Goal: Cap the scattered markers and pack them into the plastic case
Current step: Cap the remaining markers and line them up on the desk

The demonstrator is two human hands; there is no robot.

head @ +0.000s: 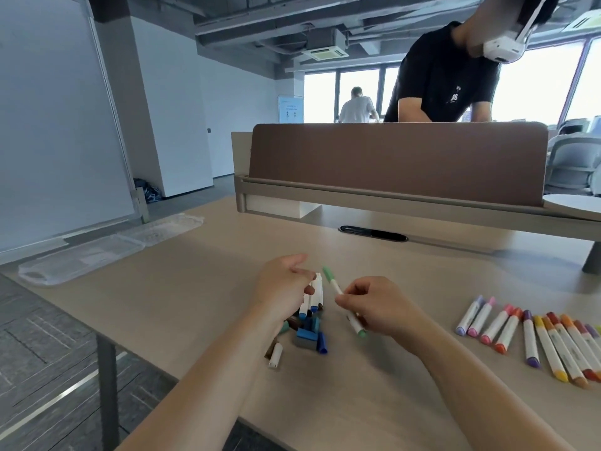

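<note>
Your left hand (279,288) covers part of the white markers (314,299) beside it, so you cannot tell whether it grips them. Your right hand (374,304) hides the middle of the green marker (333,283). The row of capped markers (533,340) runs off the right edge. The plastic case (81,258), far left, is too hazy to show any contents.

Your white marker (336,288) has green caps; right of it, white markers (530,343) capped purple, pink, red, orange, yellow.
</note>
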